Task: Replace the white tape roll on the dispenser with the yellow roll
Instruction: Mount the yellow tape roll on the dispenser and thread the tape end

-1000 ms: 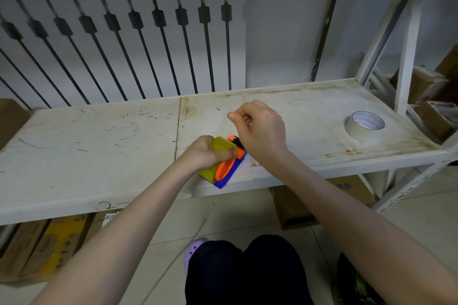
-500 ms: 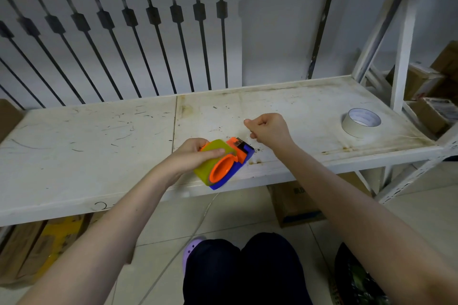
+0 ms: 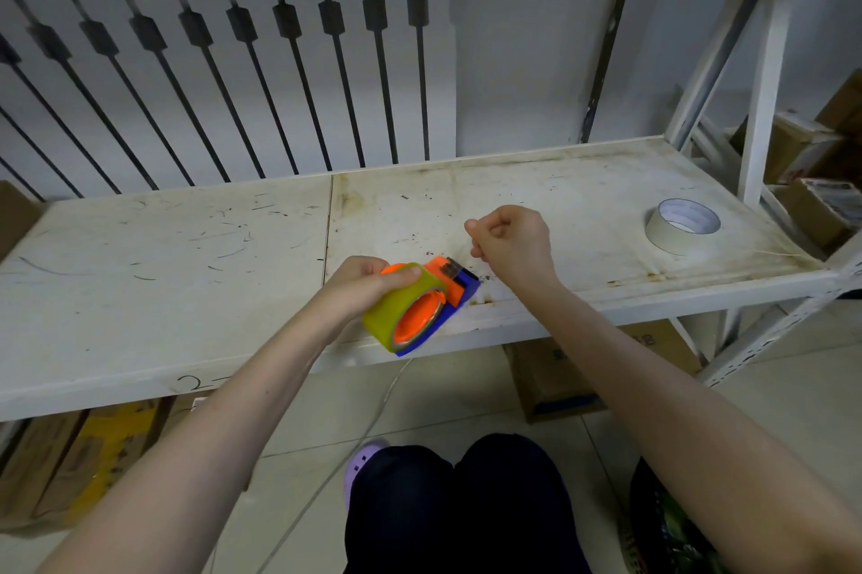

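Note:
The yellow tape roll [image 3: 389, 317] sits on the orange hub [image 3: 415, 319] of the blue and orange dispenser [image 3: 464, 289], which rests tilted at the front edge of the white shelf [image 3: 163, 284]. My left hand [image 3: 368, 286] grips the roll and dispenser from the left, thumb across the top of the yellow roll. To the right of the dispenser's cutter end, my right hand [image 3: 513, 247] hovers over the shelf with its fingers pinched together; I see nothing between them. The white tape roll [image 3: 662, 240] lies flat near the shelf's right end, apart from both hands.
A white upright post [image 3: 760, 106] and a diagonal brace rise at the shelf's right end. Cardboard boxes [image 3: 550, 387] stand on the floor under the shelf, with more boxes [image 3: 821, 163] at the right. A slatted radiator cover [image 3: 233, 60] is behind.
My right hand has drawn away from the dispenser's top to the right and stays pinched. My left hand keeps hold of the yellow roll and dispenser, now tilted more towards the cutter.

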